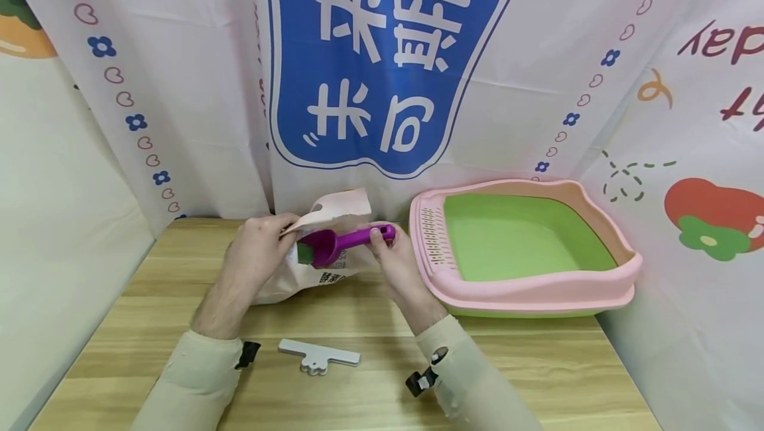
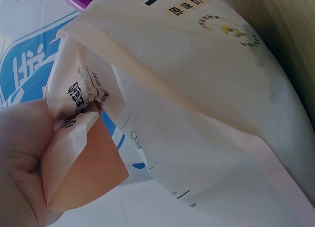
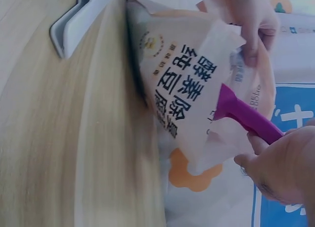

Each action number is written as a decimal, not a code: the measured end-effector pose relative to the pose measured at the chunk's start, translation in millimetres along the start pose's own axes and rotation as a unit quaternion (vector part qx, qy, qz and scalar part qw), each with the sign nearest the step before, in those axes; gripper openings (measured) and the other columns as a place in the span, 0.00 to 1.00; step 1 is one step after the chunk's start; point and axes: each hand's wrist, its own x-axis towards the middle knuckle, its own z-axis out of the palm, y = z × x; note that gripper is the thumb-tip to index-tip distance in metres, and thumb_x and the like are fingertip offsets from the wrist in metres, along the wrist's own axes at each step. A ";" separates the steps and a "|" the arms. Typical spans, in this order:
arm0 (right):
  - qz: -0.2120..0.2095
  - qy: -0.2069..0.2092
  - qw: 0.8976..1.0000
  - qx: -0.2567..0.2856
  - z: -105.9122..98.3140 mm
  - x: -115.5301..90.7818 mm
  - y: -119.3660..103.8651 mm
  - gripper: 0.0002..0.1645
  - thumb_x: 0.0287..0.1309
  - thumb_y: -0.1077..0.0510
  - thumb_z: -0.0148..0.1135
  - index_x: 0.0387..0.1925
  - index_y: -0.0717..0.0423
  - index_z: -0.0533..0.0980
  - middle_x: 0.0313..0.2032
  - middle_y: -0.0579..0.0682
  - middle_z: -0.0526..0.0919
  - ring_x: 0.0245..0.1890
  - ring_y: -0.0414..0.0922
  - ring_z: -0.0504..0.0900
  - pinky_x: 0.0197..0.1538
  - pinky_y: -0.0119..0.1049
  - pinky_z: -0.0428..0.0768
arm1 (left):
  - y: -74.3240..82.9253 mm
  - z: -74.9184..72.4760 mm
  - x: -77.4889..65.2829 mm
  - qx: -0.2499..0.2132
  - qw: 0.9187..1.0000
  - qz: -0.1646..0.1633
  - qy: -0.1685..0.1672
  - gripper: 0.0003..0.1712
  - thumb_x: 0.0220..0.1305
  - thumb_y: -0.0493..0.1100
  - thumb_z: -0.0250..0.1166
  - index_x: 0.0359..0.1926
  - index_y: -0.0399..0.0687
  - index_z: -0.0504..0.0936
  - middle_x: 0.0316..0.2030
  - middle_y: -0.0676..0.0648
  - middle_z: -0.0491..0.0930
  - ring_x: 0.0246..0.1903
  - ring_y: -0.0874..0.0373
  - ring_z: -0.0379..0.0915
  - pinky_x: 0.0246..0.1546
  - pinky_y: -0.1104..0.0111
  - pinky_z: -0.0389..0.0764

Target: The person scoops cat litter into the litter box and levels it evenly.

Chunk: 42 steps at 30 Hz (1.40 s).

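A pale cat litter bag (image 3: pixel 182 74) with black printed characters lies on the table, its torn top facing up. My left hand (image 1: pixel 258 245) pinches the paper at the bag's opening; in the left wrist view that hand (image 2: pixel 24 158) grips a folded flap (image 2: pixel 93 163). A purple scoop (image 1: pixel 352 239) is held by its handle in my right hand (image 1: pixel 396 258), thumb on top. Its blade points left, at the bag's mouth. Beside the blade shows a dark green patch (image 1: pixel 305 253); what it is I cannot tell. The bag's inside is hidden.
To the right stands a litter box (image 1: pixel 525 290) with a pink rim, a slotted left side and a green base. A white bag clip (image 1: pixel 319 355) lies on the wooden table (image 1: pixel 161 292) in front. Printed cloth (image 1: pixel 382 172) hangs behind.
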 end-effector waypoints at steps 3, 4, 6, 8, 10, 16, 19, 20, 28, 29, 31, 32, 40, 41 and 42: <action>0.018 0.017 1.000 0.014 -1.8 -1.3 -4.6 0.17 0.92 0.64 0.55 0.70 0.69 0.75 0.73 0.70 0.87 0.80 0.65 0.84 0.81 0.48 0.82 | -0.6 -0.2 -0.1 0.002 1.000 -0.004 0.001 0.10 0.81 0.36 0.75 0.58 0.43 0.95 0.51 0.35 0.97 0.48 0.34 0.96 0.49 0.37 0.94; 0.024 0.021 0.999 0.025 -2.4 -1.8 -6.1 0.17 0.92 0.63 0.55 0.71 0.69 0.74 0.73 0.70 0.86 0.80 0.66 0.83 0.81 0.51 0.82 | -0.7 -0.5 -0.2 0.003 1.000 -0.004 0.000 0.10 0.81 0.36 0.75 0.58 0.43 0.95 0.52 0.34 0.97 0.48 0.33 0.96 0.49 0.36 0.93; 0.035 0.030 0.998 0.046 -3.5 -2.4 -9.0 0.18 0.93 0.63 0.53 0.72 0.69 0.73 0.75 0.72 0.84 0.80 0.68 0.82 0.80 0.53 0.83 | -0.7 -1.1 -0.1 0.004 1.000 -0.009 -0.003 0.11 0.82 0.37 0.74 0.59 0.43 0.95 0.52 0.34 0.97 0.49 0.33 0.97 0.49 0.36 0.94; 0.045 0.037 0.996 0.070 -4.3 -2.6 -11.0 0.19 0.94 0.62 0.52 0.73 0.70 0.72 0.76 0.74 0.83 0.80 0.70 0.81 0.79 0.54 0.84 | -0.7 -2.1 -0.1 0.005 1.000 -0.013 -0.006 0.11 0.82 0.37 0.74 0.60 0.43 0.95 0.53 0.33 0.97 0.49 0.32 0.97 0.49 0.36 0.94; 0.056 0.045 0.993 0.091 -4.8 -2.8 -12.3 0.19 0.94 0.61 0.51 0.73 0.70 0.72 0.76 0.76 0.82 0.80 0.70 0.81 0.78 0.52 0.85 | -0.3 -3.3 -0.2 0.005 1.000 -0.015 -0.009 0.12 0.83 0.37 0.74 0.60 0.43 0.95 0.54 0.33 0.97 0.49 0.31 0.97 0.49 0.36 0.94; 0.083 0.080 0.985 0.128 -5.4 -3.3 -14.3 0.20 0.95 0.59 0.51 0.73 0.69 0.75 0.75 0.74 0.83 0.79 0.67 0.84 0.76 0.48 0.88 | -0.5 -7.0 -0.7 0.003 1.000 -0.015 -0.002 0.12 0.83 0.37 0.74 0.61 0.43 0.95 0.54 0.33 0.97 0.48 0.32 0.97 0.48 0.37 0.94; 0.093 0.100 0.980 0.142 -6.0 -3.9 -15.9 0.19 0.95 0.57 0.51 0.69 0.67 0.77 0.68 0.69 0.89 0.72 0.62 0.91 0.74 0.45 0.89 | -1.2 -9.5 -1.2 0.003 1.000 -0.015 0.007 0.12 0.82 0.37 0.74 0.60 0.43 0.95 0.53 0.33 0.97 0.47 0.32 0.97 0.46 0.37 0.94; 0.096 0.105 0.979 0.147 -6.3 -4.0 -16.7 0.18 0.95 0.57 0.52 0.68 0.66 0.78 0.65 0.66 0.91 0.68 0.59 0.93 0.73 0.44 0.90 | -1.3 -10.3 -1.3 0.003 1.000 -0.015 0.009 0.12 0.83 0.37 0.73 0.60 0.43 0.95 0.53 0.33 0.97 0.47 0.32 0.97 0.46 0.37 0.94; 0.102 0.119 0.973 0.170 -14.9 -5.2 -30.0 0.15 0.94 0.58 0.53 0.64 0.66 0.78 0.61 0.62 0.91 0.56 0.47 0.94 0.72 0.42 0.90 | -2.3 -11.9 -0.7 0.003 1.000 -0.017 0.007 0.11 0.83 0.37 0.73 0.60 0.42 0.95 0.52 0.32 0.97 0.46 0.32 0.97 0.46 0.37 0.93; 0.102 0.120 0.973 0.169 -16.5 -5.4 -32.2 0.14 0.94 0.58 0.53 0.63 0.65 0.78 0.65 0.65 0.89 0.56 0.47 0.94 0.73 0.43 0.89 | -2.4 -12.0 -0.5 0.003 1.000 -0.017 0.009 0.11 0.83 0.37 0.73 0.60 0.42 0.95 0.52 0.32 0.97 0.45 0.32 0.97 0.44 0.38 0.93; 0.103 0.121 0.973 0.170 -19.5 -5.9 -36.7 0.11 0.94 0.59 0.53 0.61 0.62 0.77 0.71 0.70 0.85 0.57 0.47 0.94 0.73 0.43 0.89 | -2.8 -12.1 -0.3 0.002 1.000 -0.015 0.012 0.11 0.82 0.37 0.73 0.59 0.42 0.95 0.51 0.32 0.97 0.43 0.34 0.96 0.42 0.39 0.93; 0.104 0.121 0.972 0.171 -21.0 -6.2 -38.9 0.10 0.94 0.59 0.53 0.60 0.61 0.77 0.74 0.72 0.83 0.57 0.47 0.94 0.73 0.43 0.89 | -2.9 -12.1 -0.3 0.002 1.000 -0.015 0.013 0.11 0.82 0.37 0.73 0.59 0.42 0.95 0.51 0.32 0.97 0.42 0.35 0.96 0.41 0.40 0.93; 0.104 0.112 0.973 0.174 -32.8 -8.9 -53.2 0.17 0.94 0.59 0.51 0.72 0.63 0.72 0.71 0.68 0.83 0.52 0.44 0.95 0.67 0.38 0.93 | -3.2 -12.6 0.3 0.000 1.000 -0.019 0.016 0.11 0.82 0.36 0.73 0.58 0.42 0.95 0.49 0.32 0.97 0.37 0.39 0.93 0.36 0.43 0.91; 0.103 0.110 0.973 0.175 -34.4 -9.2 -54.8 0.17 0.94 0.59 0.51 0.72 0.62 0.71 0.71 0.67 0.83 0.52 0.44 0.95 0.67 0.39 0.93 | -3.2 -12.7 0.3 0.000 1.000 -0.020 0.016 0.11 0.82 0.37 0.73 0.58 0.42 0.95 0.49 0.32 0.97 0.37 0.39 0.93 0.36 0.43 0.91; 0.103 0.109 0.973 0.177 -36.1 -9.6 -56.3 0.16 0.94 0.59 0.51 0.72 0.60 0.71 0.70 0.66 0.83 0.52 0.44 0.95 0.67 0.39 0.93 | -3.3 -12.7 0.3 -0.001 1.000 -0.021 0.016 0.11 0.82 0.37 0.73 0.58 0.42 0.95 0.49 0.32 0.97 0.37 0.40 0.93 0.36 0.43 0.91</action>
